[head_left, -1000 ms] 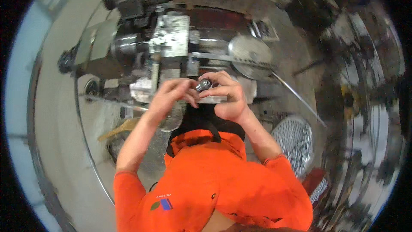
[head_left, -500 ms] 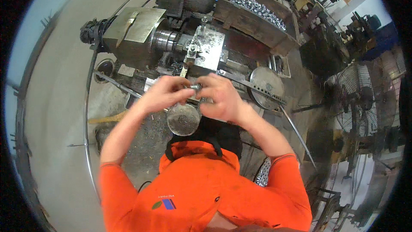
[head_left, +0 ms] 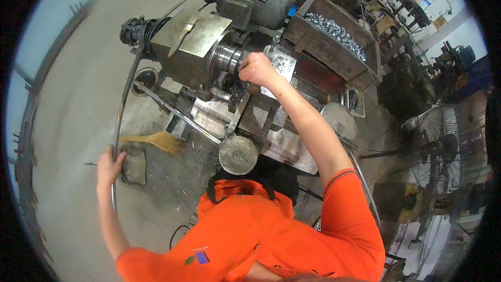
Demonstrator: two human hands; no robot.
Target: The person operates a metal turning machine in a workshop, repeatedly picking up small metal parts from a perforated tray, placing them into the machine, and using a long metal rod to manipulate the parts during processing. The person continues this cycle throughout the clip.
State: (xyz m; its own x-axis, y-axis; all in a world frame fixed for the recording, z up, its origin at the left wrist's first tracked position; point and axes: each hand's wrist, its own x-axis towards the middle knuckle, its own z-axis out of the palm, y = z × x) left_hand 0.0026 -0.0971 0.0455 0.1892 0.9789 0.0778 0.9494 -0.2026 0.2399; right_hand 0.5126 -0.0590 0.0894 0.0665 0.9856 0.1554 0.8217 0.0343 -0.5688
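Note:
My left hand is closed around a long metal lever that runs down the left side of the lathe. At the front of the lathe's spindle collet, my right hand has its fingers pinched together. Whatever lies between those fingertips is hidden by the hand. Just right of that hand is the metal tool block on the carriage, partly covered by my wrist. A round handwheel sits nearest my body.
Behind the carriage stands a wooden bin with many small shiny metal parts. An electric motor is at the back. A straw broom lies near the lever. Another round handwheel and a caged fan are at right.
Both hands were together over the front handwheel, with a small metal part between them. Since then my left hand has moved left onto the lever, and my right hand forward to the spindle.

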